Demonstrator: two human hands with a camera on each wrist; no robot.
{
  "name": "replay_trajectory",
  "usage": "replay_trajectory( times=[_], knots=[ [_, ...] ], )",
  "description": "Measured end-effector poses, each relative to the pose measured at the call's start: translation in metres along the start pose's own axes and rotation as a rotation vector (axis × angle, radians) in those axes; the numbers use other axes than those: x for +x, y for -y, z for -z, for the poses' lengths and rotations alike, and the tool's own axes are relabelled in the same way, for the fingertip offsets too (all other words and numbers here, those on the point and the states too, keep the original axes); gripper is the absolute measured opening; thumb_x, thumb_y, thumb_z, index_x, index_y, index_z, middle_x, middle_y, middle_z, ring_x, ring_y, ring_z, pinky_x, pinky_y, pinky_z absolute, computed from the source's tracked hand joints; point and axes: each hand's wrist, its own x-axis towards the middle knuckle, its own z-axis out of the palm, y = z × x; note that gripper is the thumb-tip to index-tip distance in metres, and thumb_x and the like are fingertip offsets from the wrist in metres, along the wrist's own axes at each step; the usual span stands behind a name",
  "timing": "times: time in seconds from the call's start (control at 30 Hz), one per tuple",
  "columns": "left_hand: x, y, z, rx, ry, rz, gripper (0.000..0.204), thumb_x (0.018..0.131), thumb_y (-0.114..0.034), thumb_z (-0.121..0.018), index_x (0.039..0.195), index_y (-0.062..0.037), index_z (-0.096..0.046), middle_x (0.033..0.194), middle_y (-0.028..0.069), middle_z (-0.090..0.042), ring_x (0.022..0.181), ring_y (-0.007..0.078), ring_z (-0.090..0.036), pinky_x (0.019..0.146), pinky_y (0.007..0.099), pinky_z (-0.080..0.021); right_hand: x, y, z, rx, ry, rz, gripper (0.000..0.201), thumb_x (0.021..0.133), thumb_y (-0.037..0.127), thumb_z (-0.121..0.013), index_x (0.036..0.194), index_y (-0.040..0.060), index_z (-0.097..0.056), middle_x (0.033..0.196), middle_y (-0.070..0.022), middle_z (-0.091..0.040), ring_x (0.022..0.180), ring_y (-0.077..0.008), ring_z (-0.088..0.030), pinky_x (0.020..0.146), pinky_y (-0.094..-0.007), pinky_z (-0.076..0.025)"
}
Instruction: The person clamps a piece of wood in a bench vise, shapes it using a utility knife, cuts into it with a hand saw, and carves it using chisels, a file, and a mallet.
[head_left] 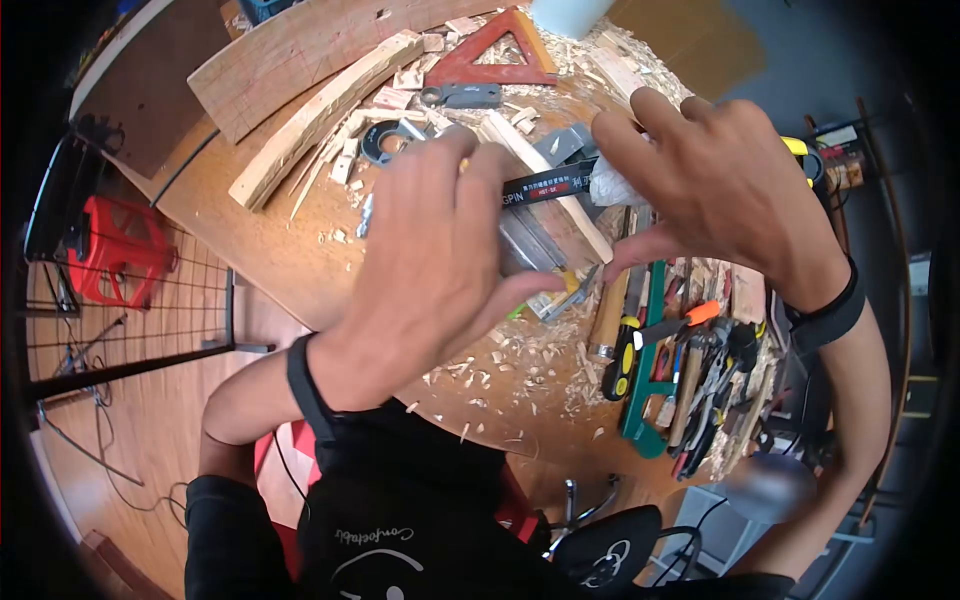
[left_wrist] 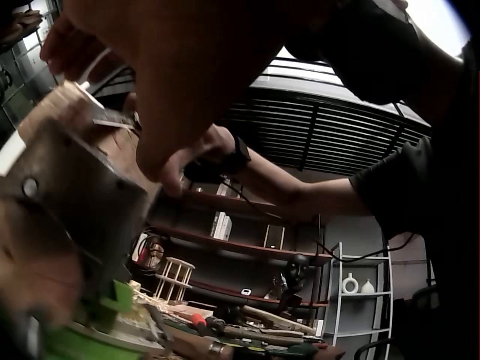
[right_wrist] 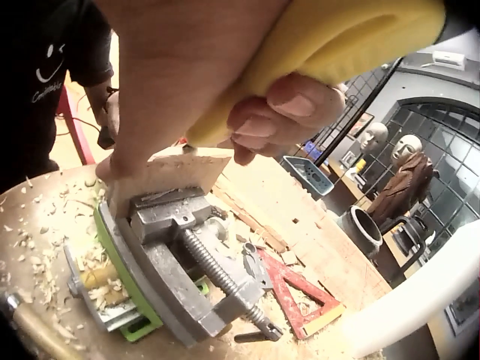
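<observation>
My right hand grips a tool with a long yellow handle, its fingers wrapped underneath in the right wrist view. A flat black labelled bar of this tool spans between both hands. My left hand has its fingers bent over the bar's other end, where yellow shows between them; its thumb points inward. White wrapping sits on the bar near the right fingers. Below, a metal vise with a green base clamps a wood block. The tool's working edge is hidden.
Wood shavings cover the bench. Pliers, chisels and a green-handled tool lie on the right. Toward the back are a red triangle square, a curved wood strip, a wide board and a white cylinder.
</observation>
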Motion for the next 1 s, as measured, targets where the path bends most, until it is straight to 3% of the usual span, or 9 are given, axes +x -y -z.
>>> replay_trajectory(
  times=[0.17,0.23,0.37,0.43,0.57,0.63,0.97,1.0],
  knots=[
    [-0.006,-0.021,-0.029,-0.127,0.006,0.168,0.096,0.071,-0.045,-0.086,0.136,0.0066,-0.037,0.125,0.0246,-0.046,0.113,0.0408,-0.046,0.099,0.0496,-0.036,0.011,0.003,0.010,-0.185,0.120,0.038,0.087,0.055,0.078,-0.067,0.108,0.0117,-0.049,0.093,-0.0060,-0.047,0.073,-0.0231,-0.060,0.057,-0.0331,-0.046],
    [-0.010,-0.025,-0.040,-0.048,-0.113,0.173,0.097,0.071,-0.040,-0.087,0.138,0.0066,-0.035,0.126,0.0246,-0.045,0.113,0.0408,-0.046,0.099,0.0496,-0.036,0.013,0.003,0.012,-0.211,0.128,0.066,0.087,0.055,0.079,-0.066,0.107,0.0121,-0.049,0.094,-0.0057,-0.047,0.073,-0.0228,-0.059,0.057,-0.0334,-0.046],
    [-0.012,-0.031,-0.045,-0.081,-0.177,0.196,0.094,0.070,-0.031,-0.086,0.138,0.0109,-0.036,0.125,0.0249,-0.045,0.110,0.0402,-0.047,0.094,0.0480,-0.039,0.017,0.001,0.014,-0.251,0.161,0.094,0.088,0.055,0.083,-0.062,0.108,0.0130,-0.050,0.097,-0.0066,-0.047,0.074,-0.0225,-0.058,0.059,-0.0341,-0.047],
    [-0.013,-0.038,-0.047,-0.189,-0.202,0.265,0.096,0.070,-0.021,-0.085,0.142,0.0121,-0.032,0.132,0.0270,-0.042,0.119,0.0446,-0.045,0.101,0.0510,-0.038,0.018,-0.001,0.014,-0.244,0.166,0.101,0.089,0.055,0.084,-0.060,0.109,0.0132,-0.050,0.098,-0.0072,-0.047,0.074,-0.0228,-0.059,0.060,-0.0346,-0.048],
    [-0.016,-0.043,-0.061,-0.190,-0.296,0.239,0.097,0.070,-0.014,-0.084,0.145,0.0127,-0.028,0.137,0.0286,-0.039,0.127,0.0483,-0.041,0.107,0.0539,-0.036,0.019,-0.001,0.011,-0.261,0.157,0.081,0.092,0.054,0.085,-0.057,0.111,0.0137,-0.052,0.102,-0.0090,-0.049,0.075,-0.0238,-0.059,0.062,-0.0351,-0.049],
    [-0.017,-0.044,-0.063,-0.209,-0.270,0.254,0.098,0.075,-0.014,-0.082,0.149,0.0101,-0.022,0.145,0.0291,-0.032,0.132,0.0444,-0.036,0.111,0.0492,-0.030,0.018,-0.001,0.009,-0.268,0.142,0.092,0.092,0.054,0.086,-0.057,0.111,0.0138,-0.052,0.100,-0.0087,-0.049,0.075,-0.0238,-0.060,0.062,-0.0349,-0.049],
    [-0.017,-0.051,-0.071,-0.190,-0.292,0.287,0.103,0.070,-0.008,-0.085,0.151,0.0066,-0.023,0.143,0.0267,-0.034,0.131,0.0438,-0.037,0.109,0.0505,-0.032,0.014,-0.001,0.005,-0.294,0.103,0.129,0.084,0.058,0.083,-0.053,0.106,0.0150,-0.053,0.090,-0.0065,-0.042,0.070,-0.0221,-0.057,0.060,-0.0342,-0.048],
    [-0.016,-0.052,-0.073,-0.152,-0.321,0.284,0.098,0.069,-0.010,-0.084,0.147,0.0098,-0.028,0.139,0.0275,-0.038,0.128,0.0460,-0.041,0.109,0.0543,-0.035,0.014,-0.002,0.004,-0.295,0.105,0.129,0.084,0.058,0.083,-0.053,0.106,0.0150,-0.053,0.090,-0.0065,-0.042,0.070,-0.0221,-0.057,0.060,-0.0342,-0.048]
  ],
)
